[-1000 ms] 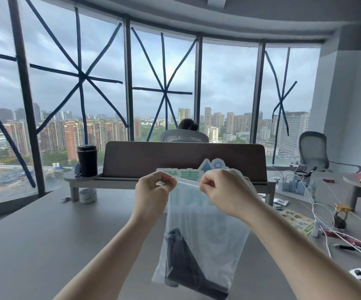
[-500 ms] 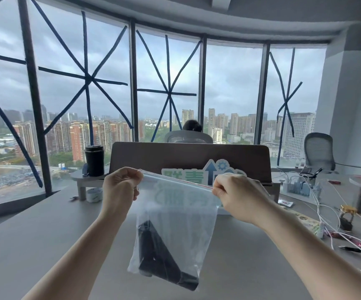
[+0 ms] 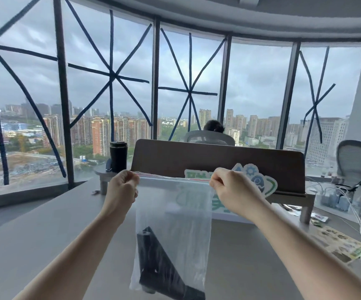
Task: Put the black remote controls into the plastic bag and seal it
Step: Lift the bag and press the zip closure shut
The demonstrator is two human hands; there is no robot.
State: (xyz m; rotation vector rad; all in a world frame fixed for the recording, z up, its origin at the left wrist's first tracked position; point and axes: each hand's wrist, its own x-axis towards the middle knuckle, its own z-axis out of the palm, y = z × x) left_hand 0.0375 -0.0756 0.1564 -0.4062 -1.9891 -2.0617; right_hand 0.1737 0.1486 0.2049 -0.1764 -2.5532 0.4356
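A clear plastic zip bag point(image 3: 183, 215) hangs in the air above the grey table point(image 3: 34, 241). Its top strip with a thin red line is stretched flat between my two hands. My left hand point(image 3: 121, 191) pinches the left corner of the strip. My right hand point(image 3: 231, 191) pinches the right corner. Black remote controls point(image 3: 162, 271) lie crossed at the bottom of the bag, leaning to the left side. How far the strip is pressed shut cannot be told.
A brown desk divider point(image 3: 196, 156) with a green and blue sign stands behind the bag. A black tumbler point(image 3: 118, 155) sits on a small shelf at left. White cables point(image 3: 352, 204), chargers and stickers clutter the right side. A person sits beyond the divider.
My hands moved apart from the middle of the zip strip out to its two corners, pulling it taut and level. The bag swung left, then back toward the centre.
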